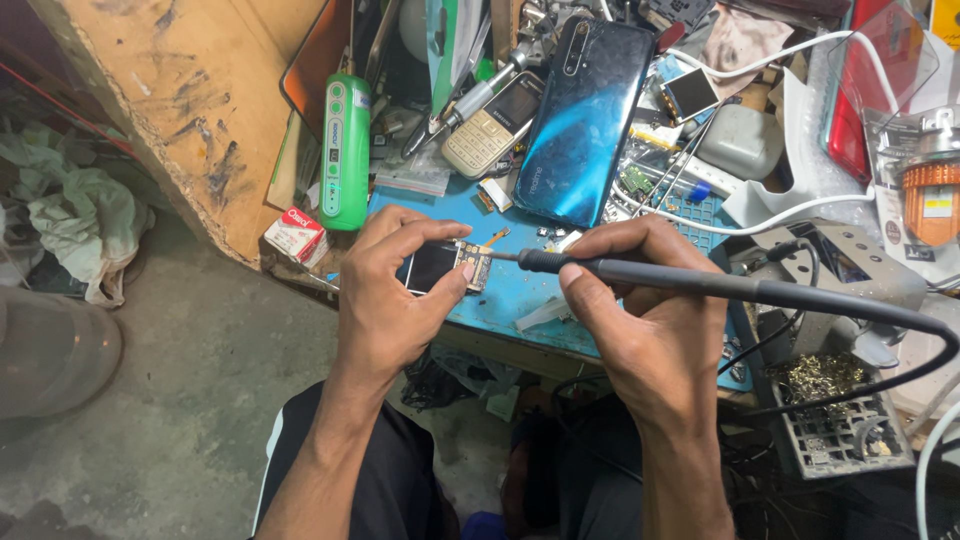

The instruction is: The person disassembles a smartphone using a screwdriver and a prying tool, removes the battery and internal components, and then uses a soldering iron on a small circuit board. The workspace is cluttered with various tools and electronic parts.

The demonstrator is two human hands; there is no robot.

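Between two hands (520, 290): one circuit module (445, 266), one soldering iron (680, 282).

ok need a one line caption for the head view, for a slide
Left hand holds a small display module while the right hand brings a soldering iron tip to its edge, above a cluttered blue mat.

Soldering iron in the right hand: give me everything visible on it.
The soldering iron is a slim black wand, seemingly with a plastic or rubber grip, and a thin metal tip. It lies nearly level, tip pointing left. The right hand holds it pen-style near the front. Its tip meets the edge of the small circuit board pinched in the left hand over the blue mat. A thick black cord curves off its rear, down to the right.
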